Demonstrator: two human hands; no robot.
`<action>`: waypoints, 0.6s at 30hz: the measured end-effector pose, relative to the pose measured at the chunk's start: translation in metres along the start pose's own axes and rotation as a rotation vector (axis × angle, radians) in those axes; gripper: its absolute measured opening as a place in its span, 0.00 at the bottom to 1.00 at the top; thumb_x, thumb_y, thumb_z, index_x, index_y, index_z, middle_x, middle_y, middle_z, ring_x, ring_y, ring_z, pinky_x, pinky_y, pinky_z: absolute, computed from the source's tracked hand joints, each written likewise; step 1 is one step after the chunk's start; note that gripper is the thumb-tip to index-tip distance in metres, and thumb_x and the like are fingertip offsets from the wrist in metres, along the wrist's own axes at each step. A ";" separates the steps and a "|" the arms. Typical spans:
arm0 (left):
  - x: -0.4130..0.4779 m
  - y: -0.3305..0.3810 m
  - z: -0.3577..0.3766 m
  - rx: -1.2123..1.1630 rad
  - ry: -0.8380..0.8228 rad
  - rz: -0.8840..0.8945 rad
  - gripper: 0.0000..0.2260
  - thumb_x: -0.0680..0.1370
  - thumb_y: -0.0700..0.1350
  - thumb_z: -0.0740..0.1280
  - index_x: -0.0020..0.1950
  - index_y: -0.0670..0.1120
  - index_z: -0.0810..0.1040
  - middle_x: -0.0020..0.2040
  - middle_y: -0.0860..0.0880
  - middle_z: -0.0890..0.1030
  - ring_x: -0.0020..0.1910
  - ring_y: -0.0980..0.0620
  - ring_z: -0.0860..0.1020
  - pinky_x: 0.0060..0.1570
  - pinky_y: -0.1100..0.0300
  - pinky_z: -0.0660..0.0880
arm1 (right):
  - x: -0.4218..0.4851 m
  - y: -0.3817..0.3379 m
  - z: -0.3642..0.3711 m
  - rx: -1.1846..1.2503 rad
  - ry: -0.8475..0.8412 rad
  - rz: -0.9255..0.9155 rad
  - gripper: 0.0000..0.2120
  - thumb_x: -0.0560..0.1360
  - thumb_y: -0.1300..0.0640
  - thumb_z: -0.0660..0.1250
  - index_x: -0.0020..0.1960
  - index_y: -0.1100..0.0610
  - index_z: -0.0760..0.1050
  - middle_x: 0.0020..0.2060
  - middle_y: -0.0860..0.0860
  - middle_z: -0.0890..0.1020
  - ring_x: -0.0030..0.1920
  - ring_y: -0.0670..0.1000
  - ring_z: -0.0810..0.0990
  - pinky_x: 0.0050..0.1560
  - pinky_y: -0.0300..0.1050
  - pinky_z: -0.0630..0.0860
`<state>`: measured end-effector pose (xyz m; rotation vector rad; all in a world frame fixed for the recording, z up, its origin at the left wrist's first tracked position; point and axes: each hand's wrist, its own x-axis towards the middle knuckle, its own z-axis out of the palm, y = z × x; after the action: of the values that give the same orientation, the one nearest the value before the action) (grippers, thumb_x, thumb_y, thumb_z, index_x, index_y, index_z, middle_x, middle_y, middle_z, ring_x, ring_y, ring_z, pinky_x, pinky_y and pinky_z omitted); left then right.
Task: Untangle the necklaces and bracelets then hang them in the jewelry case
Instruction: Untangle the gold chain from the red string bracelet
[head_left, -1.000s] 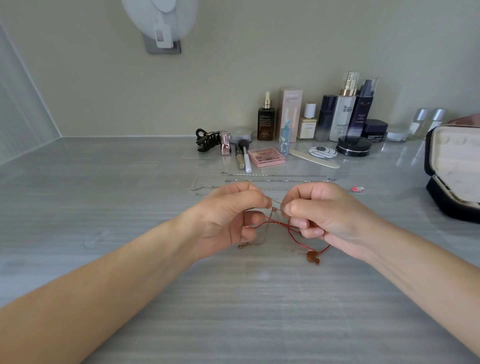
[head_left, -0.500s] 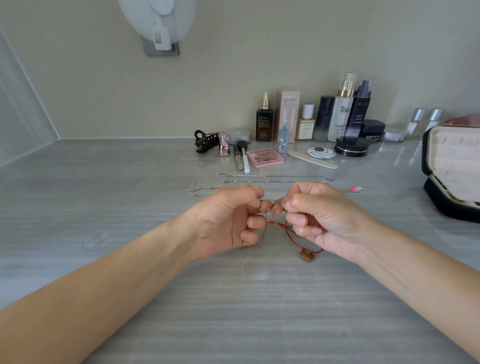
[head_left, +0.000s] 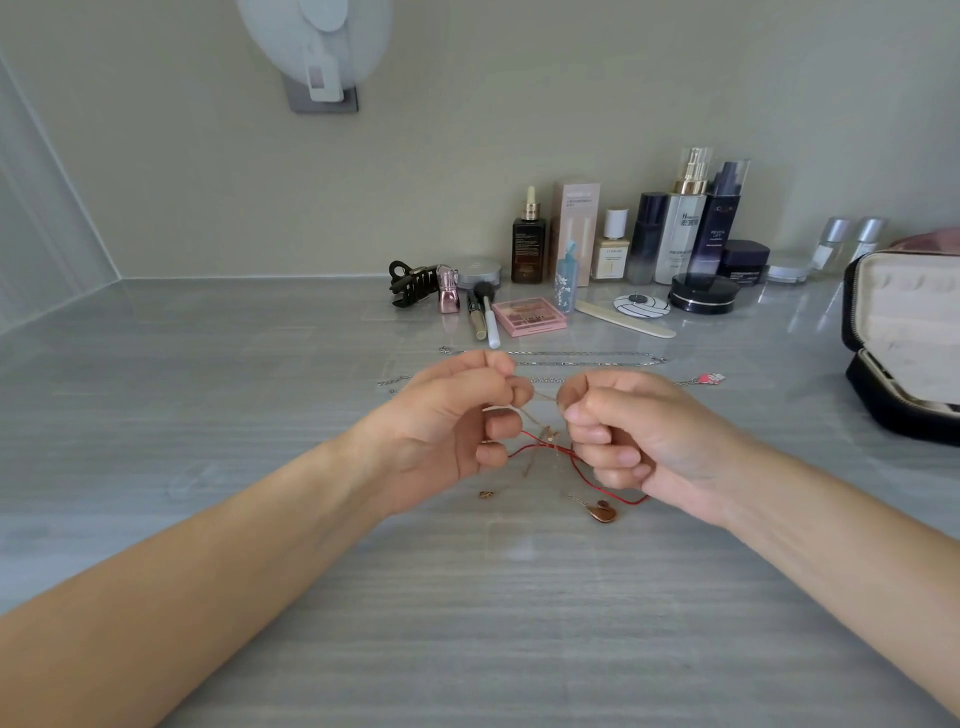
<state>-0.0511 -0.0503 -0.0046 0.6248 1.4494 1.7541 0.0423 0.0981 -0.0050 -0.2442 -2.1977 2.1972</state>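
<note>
A red cord bracelet (head_left: 576, 464) and a thin gold chain (head_left: 540, 441) are knotted together just above the grey table. My left hand (head_left: 457, 421) pinches the gold chain at its top, fingers curled. My right hand (head_left: 634, 441) pinches the same tangle from the right, and the red cord runs under its fingers. A brown heart pendant (head_left: 602, 512) and a small gold charm (head_left: 485, 494) lie on the table below. Straightened silver chains (head_left: 587, 356) lie behind my hands. The open black jewelry case (head_left: 904, 343) stands at the right edge.
Cosmetic bottles (head_left: 680, 234), jars, a pink eyeshadow palette (head_left: 530, 316), brushes, a nail file and a black hair clip (head_left: 410, 283) line the back of the table. A chain with a red charm (head_left: 710, 378) lies right of my hands.
My hands have drawn slightly apart from touching, stretching the tangle between them. The heart pendant and a small gold charm now lie spread out on the table below.
</note>
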 end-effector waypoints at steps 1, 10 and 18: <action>0.000 0.000 0.000 -0.026 -0.018 -0.017 0.08 0.65 0.37 0.60 0.38 0.50 0.68 0.31 0.53 0.72 0.24 0.56 0.65 0.24 0.65 0.59 | 0.000 0.000 -0.001 -0.031 0.007 -0.007 0.08 0.71 0.66 0.62 0.35 0.56 0.70 0.22 0.46 0.65 0.20 0.43 0.57 0.23 0.35 0.49; -0.005 0.005 -0.001 0.303 -0.096 -0.040 0.02 0.67 0.45 0.64 0.38 0.49 0.72 0.27 0.53 0.68 0.24 0.56 0.63 0.24 0.66 0.59 | -0.003 -0.008 -0.010 -0.137 0.045 -0.086 0.09 0.73 0.68 0.63 0.35 0.58 0.73 0.21 0.46 0.65 0.21 0.42 0.58 0.21 0.33 0.52; -0.002 0.011 -0.009 0.332 -0.037 -0.023 0.09 0.68 0.46 0.66 0.28 0.49 0.72 0.30 0.53 0.72 0.26 0.56 0.66 0.25 0.63 0.59 | 0.000 -0.005 -0.018 -0.142 0.059 -0.140 0.08 0.63 0.58 0.64 0.25 0.53 0.74 0.25 0.48 0.73 0.28 0.45 0.70 0.31 0.38 0.64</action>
<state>-0.0593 -0.0585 0.0037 0.8030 1.7302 1.4874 0.0445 0.1158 0.0004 -0.1506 -2.2666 1.9408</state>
